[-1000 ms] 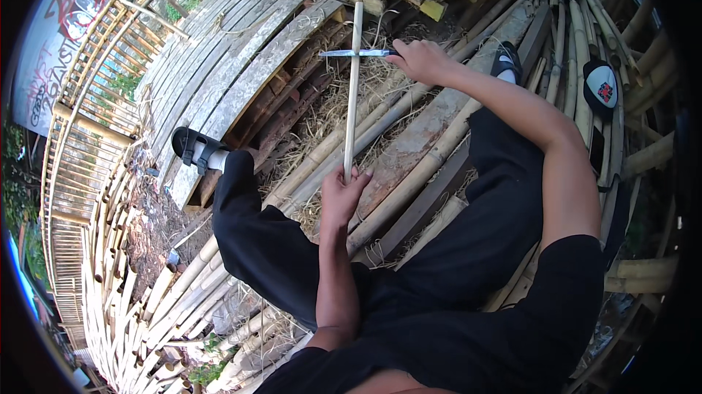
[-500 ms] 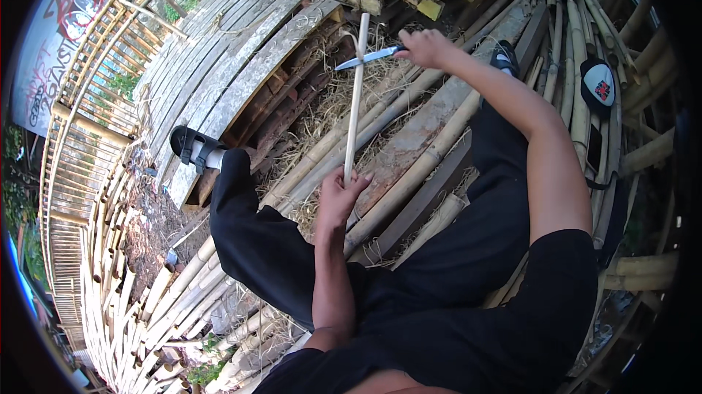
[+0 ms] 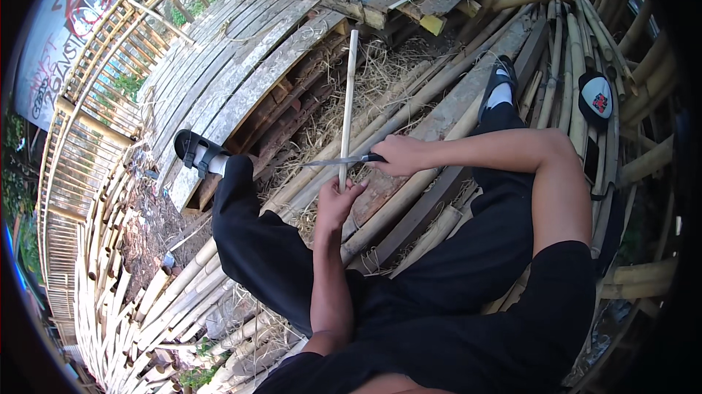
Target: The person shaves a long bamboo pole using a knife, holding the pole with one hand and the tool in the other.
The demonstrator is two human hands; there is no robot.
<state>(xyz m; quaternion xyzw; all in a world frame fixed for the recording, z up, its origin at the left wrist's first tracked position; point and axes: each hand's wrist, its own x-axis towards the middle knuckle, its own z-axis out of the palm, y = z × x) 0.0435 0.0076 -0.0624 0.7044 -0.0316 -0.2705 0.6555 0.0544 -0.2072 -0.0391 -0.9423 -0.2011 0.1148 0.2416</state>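
- Closest in, the person's black shirt [image 3: 468, 350] fills the lower edge, with black trousers [image 3: 468, 251] above it, the legs spread apart.
- The left hand [image 3: 338, 204] is closed around the lower end of a pale, slender strip [image 3: 349, 94], thumb toward the right.
- That strip stands out lengthwise from the fist, between the legs, its far end free and pointing away from the body.
- The right hand [image 3: 398, 155] grips the dark handle of a knife [image 3: 333, 163]; its blade points left and crosses the strip just above the left fist. Whether the edge bites in, I cannot tell.
- Under and around the arms lie long bamboo poles [image 3: 384, 218], running slantwise.
- Curled shavings [image 3: 380, 72] litter the ground beyond the hands.
- A sandal [image 3: 197, 151] shows on the left foot, by a grey plank platform [image 3: 241, 50].
- On the right, a white-and-black object [image 3: 599, 95] with a red mark rests on poles.
- Farthest off, a bamboo fence [image 3: 91, 123] curves before a painted wall [image 3: 44, 50].
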